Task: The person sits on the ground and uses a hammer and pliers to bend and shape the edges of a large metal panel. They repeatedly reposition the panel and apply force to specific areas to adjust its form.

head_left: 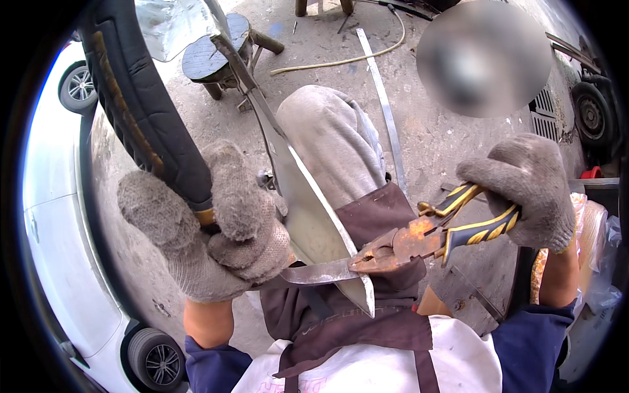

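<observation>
My left hand, in a grey knit glove, is closed round the lower end of a long black grip with worn yellow trim. My gloved right hand grips rusty combination pliers by their black and yellow handles. The jaws meet the end of a curved grey metal strip and the edge of a bent sheet-metal panel; how firmly they bite cannot be made out. The strip runs back under my left hand, which hides its other end. The panel slants over my lap and brown apron.
Ahead stands a low round stool. A flat metal bar and a pale hose lie on the concrete floor. At left is a white car; a small wheel and plastic-wrapped items are at right.
</observation>
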The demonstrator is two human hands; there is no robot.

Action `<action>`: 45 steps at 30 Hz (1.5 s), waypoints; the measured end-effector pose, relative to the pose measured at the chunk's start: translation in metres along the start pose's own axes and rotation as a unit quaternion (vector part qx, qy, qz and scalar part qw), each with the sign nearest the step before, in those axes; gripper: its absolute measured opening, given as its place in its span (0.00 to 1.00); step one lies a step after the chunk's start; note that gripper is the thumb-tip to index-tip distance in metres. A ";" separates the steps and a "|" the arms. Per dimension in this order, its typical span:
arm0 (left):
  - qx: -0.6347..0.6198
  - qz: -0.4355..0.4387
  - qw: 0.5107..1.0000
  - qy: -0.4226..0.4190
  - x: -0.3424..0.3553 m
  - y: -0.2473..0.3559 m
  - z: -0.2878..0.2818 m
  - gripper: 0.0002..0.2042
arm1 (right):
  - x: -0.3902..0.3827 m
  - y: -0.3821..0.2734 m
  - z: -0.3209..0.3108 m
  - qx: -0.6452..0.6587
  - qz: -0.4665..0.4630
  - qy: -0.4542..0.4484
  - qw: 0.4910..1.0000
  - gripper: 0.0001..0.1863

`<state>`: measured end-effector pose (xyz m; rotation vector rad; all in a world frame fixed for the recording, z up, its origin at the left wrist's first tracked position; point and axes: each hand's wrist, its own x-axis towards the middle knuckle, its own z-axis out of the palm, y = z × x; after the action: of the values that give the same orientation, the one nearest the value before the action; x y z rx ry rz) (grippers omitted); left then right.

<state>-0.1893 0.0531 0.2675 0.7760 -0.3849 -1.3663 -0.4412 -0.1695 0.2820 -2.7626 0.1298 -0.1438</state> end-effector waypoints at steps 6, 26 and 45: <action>-0.019 0.011 0.999 -0.040 0.004 -0.006 -0.006 0.32 | -0.008 -0.010 0.015 -0.039 0.029 -0.097 0.994 0.22; 0.073 0.156 0.978 0.115 -0.006 0.012 -0.065 0.31 | -0.003 -0.010 0.082 0.103 0.204 0.095 0.969 0.23; 0.198 0.293 0.918 0.178 0.008 0.021 -0.047 0.23 | 0.021 -0.039 0.090 0.243 0.266 0.079 0.929 0.23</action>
<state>-0.1411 0.0582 0.2475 1.1122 -0.5572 -0.5698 -0.4075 -0.1035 0.2150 -2.1305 0.7676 -0.2170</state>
